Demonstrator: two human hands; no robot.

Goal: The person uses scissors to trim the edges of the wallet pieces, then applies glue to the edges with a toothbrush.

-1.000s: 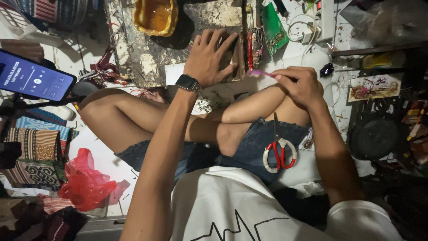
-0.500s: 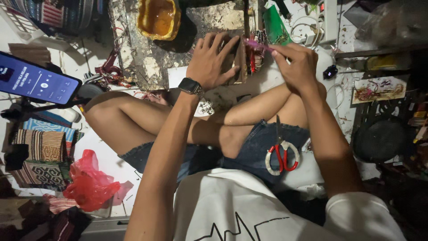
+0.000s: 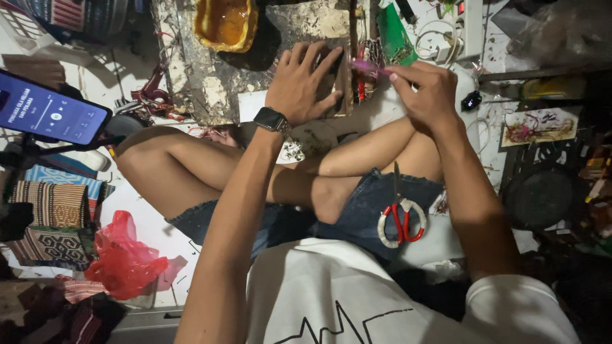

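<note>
Pinching a pink strip (image 3: 368, 65), your right hand (image 3: 428, 95) has moved up from your knee to the wooden block (image 3: 345, 76), which your left hand (image 3: 305, 84) still presses, fingers spread; strip now meets block.

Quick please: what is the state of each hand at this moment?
Left hand: open, fingers spread, pressed flat on a small wooden frame.
Right hand: closed, fingertips pinching a thin pink strip beside the frame.
</note>
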